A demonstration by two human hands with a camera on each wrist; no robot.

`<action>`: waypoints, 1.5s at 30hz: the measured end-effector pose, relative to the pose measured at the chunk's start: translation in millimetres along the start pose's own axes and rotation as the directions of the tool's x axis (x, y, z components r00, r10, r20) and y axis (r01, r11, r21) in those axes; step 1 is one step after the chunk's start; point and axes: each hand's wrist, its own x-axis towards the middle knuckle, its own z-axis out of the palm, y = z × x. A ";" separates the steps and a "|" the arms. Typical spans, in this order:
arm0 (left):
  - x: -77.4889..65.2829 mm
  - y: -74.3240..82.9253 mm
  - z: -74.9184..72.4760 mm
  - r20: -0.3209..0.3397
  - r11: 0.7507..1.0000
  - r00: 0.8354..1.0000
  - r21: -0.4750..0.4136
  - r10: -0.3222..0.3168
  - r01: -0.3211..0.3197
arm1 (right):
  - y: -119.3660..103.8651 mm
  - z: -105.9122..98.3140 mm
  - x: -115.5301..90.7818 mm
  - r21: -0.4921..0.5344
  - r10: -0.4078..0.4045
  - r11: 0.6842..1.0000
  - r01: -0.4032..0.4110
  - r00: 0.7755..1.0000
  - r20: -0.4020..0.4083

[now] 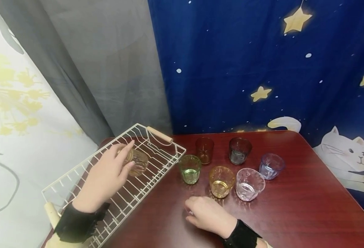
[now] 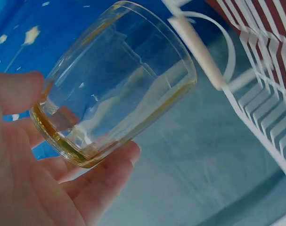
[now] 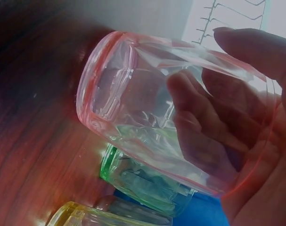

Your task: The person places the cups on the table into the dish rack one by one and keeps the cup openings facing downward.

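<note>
My left hand (image 1: 106, 174) is over the rack, holding a pale amber glass (image 1: 138, 166) by its thick base between thumb and fingers. In the left wrist view the glass (image 2: 117, 89) is tilted, with its rim pointing away from the palm. My right hand (image 1: 211, 214) is low over the near part of the table and grips a clear pink-tinted glass (image 3: 143, 101) around its rim end, base toward the tabletop. From the head view the hand hides most of that glass. A green glass (image 1: 190, 175) and a yellow glass (image 1: 221, 187) stand beyond the right hand.
A white wire dish rack (image 1: 90, 157) with wooden handles (image 1: 159, 134) lies slantwise at left. Also on the dark red table (image 1: 312, 199) stand a brown glass (image 1: 204, 151), a dark grey glass (image 1: 239, 151), a blue glass (image 1: 271, 167) and a clear pinkish glass (image 1: 249, 186). Curtains hang behind.
</note>
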 end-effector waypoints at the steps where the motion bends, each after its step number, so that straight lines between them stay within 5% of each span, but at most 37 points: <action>1: -1.4 -3.8 -0.3 0.010 1.000 1.000 0.018 -0.002 0.002 | -0.5 0.8 -0.1 -0.002 0.000 1.000 0.000 1.000 0.002; 5: -6.6 -20.1 1.6 0.055 0.998 0.998 0.055 -0.004 0.000 | -2.4 3.3 -1.6 -0.015 0.000 1.000 0.000 1.000 0.001; 25: -31.8 -88.1 -0.8 0.265 0.990 0.960 -0.086 -0.089 0.116 | -2.2 9.4 -2.9 -0.058 -0.005 0.998 0.001 0.998 -0.068; 45: -65.7 -151.7 -7.6 0.389 0.980 0.903 -0.002 -0.185 0.201 | -4.0 4.8 -1.8 -0.064 -0.001 0.998 -0.004 0.996 -0.084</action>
